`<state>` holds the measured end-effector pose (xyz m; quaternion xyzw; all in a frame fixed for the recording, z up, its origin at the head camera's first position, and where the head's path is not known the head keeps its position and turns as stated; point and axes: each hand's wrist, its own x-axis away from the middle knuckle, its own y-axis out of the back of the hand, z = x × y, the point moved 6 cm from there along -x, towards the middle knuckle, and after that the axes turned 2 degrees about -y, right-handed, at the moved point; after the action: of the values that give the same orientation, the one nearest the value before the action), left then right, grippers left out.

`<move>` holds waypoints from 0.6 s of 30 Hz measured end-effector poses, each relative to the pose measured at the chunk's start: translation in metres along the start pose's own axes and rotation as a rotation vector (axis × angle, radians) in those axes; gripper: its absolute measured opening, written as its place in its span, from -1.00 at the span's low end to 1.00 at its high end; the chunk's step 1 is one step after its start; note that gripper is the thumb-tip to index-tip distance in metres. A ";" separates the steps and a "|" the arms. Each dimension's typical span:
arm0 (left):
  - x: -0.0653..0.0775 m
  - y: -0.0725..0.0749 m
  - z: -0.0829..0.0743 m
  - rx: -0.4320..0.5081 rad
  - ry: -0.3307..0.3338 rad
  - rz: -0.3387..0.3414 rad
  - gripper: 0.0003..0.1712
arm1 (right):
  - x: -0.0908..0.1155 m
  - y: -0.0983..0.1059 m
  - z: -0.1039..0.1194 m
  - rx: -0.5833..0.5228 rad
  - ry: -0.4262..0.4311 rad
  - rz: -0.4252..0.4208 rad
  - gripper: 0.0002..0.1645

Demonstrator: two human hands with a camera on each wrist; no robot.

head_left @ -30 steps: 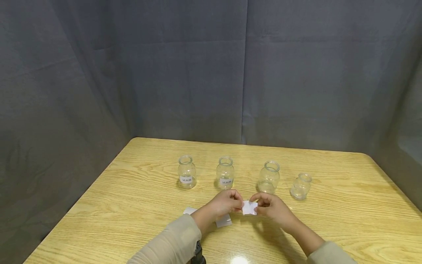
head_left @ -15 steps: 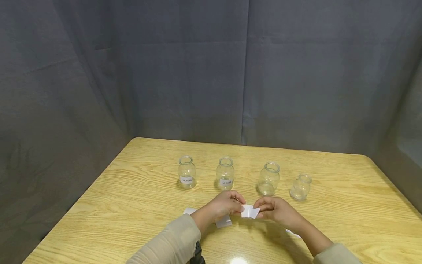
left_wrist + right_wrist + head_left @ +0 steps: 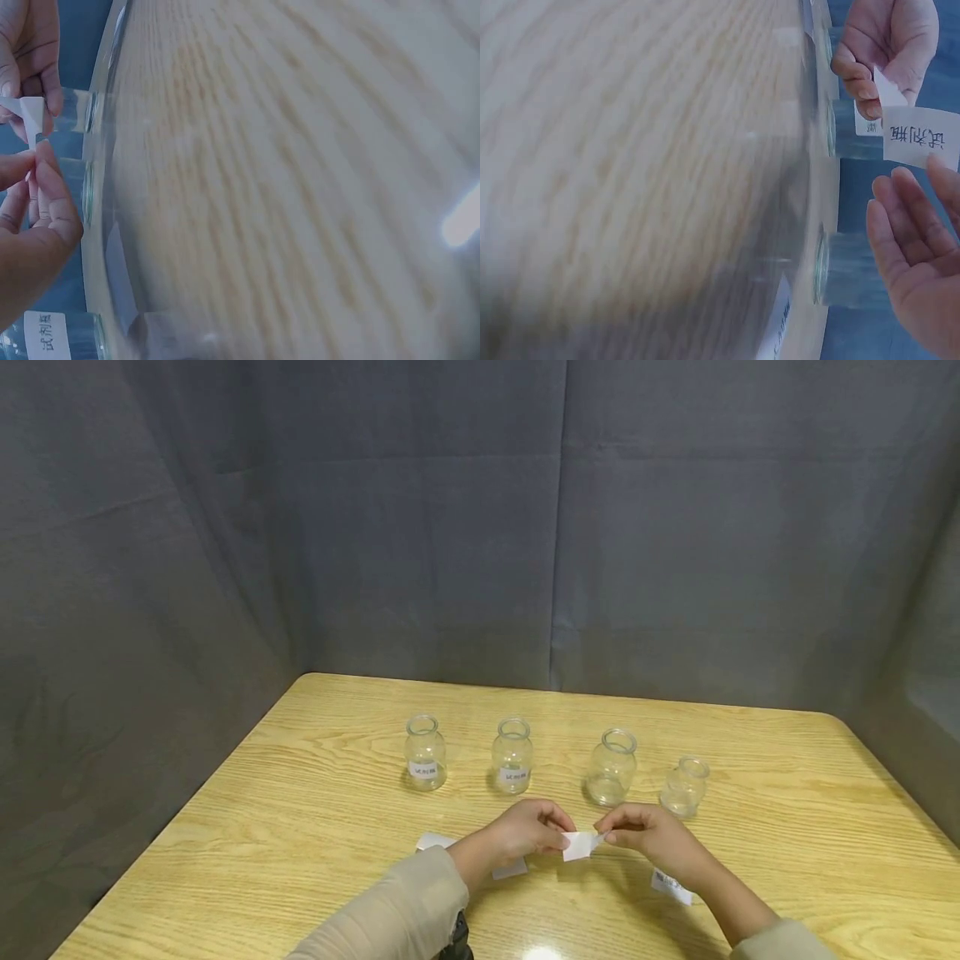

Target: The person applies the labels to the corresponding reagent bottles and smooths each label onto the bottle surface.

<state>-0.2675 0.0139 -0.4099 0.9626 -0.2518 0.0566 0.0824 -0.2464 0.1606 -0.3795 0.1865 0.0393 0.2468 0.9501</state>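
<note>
Both hands meet over the table in front of the jars. My left hand (image 3: 525,831) pinches a small piece of white paper (image 3: 577,846) between thumb and fingers. Opposite it, my right hand (image 3: 656,837) pinches a label (image 3: 922,137), its thumb on the face; dark handwritten characters show in the right wrist view. There, the label overlaps a folded white corner at the left hand's fingers. Beyond the hands stand a bare glass jar (image 3: 611,770) and a smaller glass jar (image 3: 683,788). My right hand's other fingers are spread in the right wrist view.
Two glass jars with written labels, a left one (image 3: 425,752) and a middle one (image 3: 513,755), stand in the row. White paper (image 3: 510,869) lies under the left forearm. A written slip (image 3: 671,887) lies beside the right forearm. Grey curtains (image 3: 420,527) hang behind the table.
Both hands have shifted slightly right, the right one further, widening the gap. The white paper, earlier flat between them, is now bent at its right end. The written slip has come into view.
</note>
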 end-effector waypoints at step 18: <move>0.000 -0.008 -0.001 -0.112 0.023 0.020 -0.87 | 0.005 0.012 -0.006 -0.089 -0.025 -0.016 -0.68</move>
<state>-0.2632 0.0212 -0.4103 0.9532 -0.2631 0.0545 0.1383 -0.2485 0.1751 -0.3803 0.1466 0.0180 0.2385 0.9598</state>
